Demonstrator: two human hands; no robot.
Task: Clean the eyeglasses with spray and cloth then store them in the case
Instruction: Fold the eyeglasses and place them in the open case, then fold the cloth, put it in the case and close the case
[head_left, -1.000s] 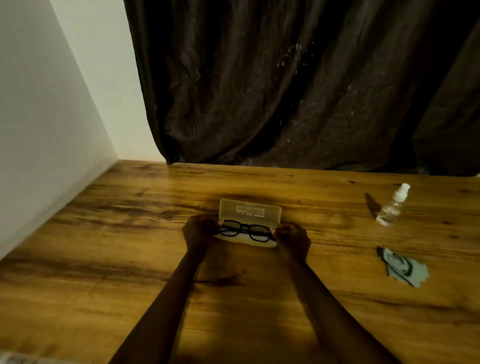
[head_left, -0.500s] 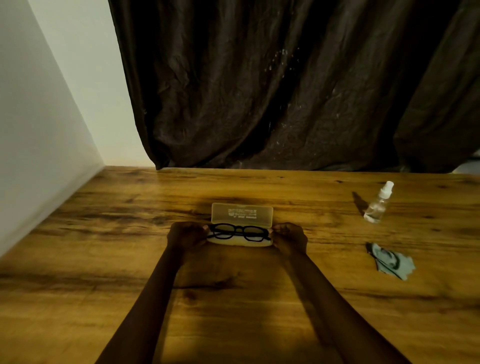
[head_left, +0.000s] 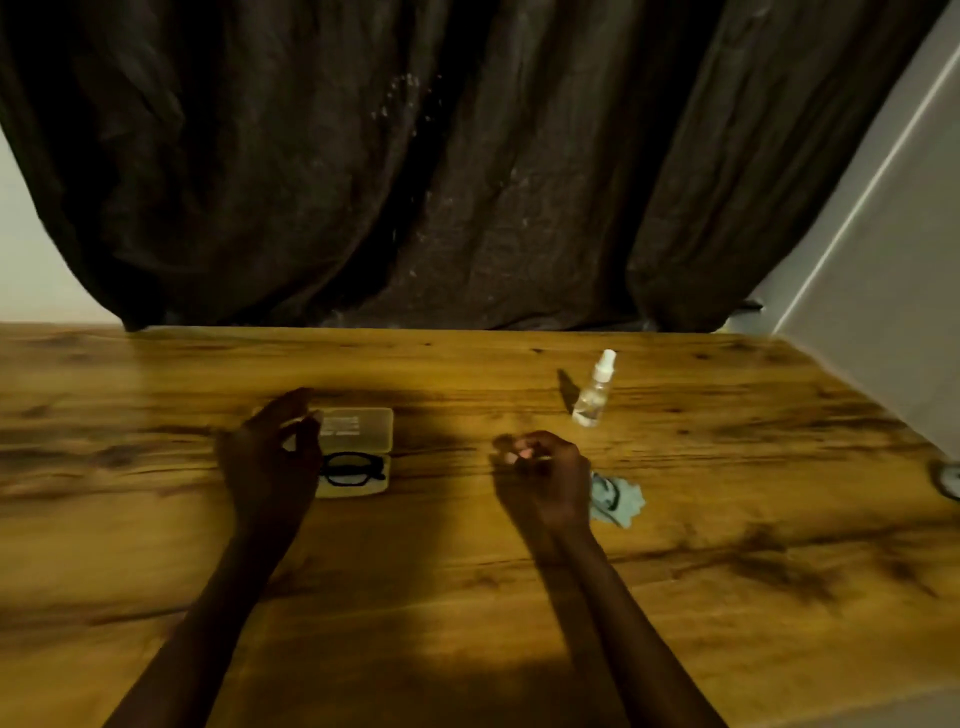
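- Left hand (head_left: 270, 457) has come off the case end it was gripping half a second ago; it now hovers over the left part of the case (head_left: 358, 452), fingers loosely spread, thumb and forefinger close in a pinch shape, nothing in it that I can make out.
- Right hand (head_left: 545, 475) has let go too and swung away toward three o'clock, well clear of the case; fingers curled narrow, and I can't tell whether anything small sits inside them.
- The eyeglasses (head_left: 353, 469) stay put, lying folded in the case's lower tray, the clear lid standing open behind at twelve o'clock from them.
- The spray bottle (head_left: 595, 389) stands on the worktop (head_left: 467, 597) at about one o'clock from the right hand, untouched.
- The cloth (head_left: 618, 501) lies flat just beside the right hand at four o'clock, partly hidden by the wrist.
- A dark object shows at the far right edge; too cut off to name.
- My read: the case is opened and both hands are free, so cleaning hasn't begun; the left looks set to lift the glasses out while the right drifts toward bottle or cloth.
- Early days, with spraying, wiping and storing all ahead.
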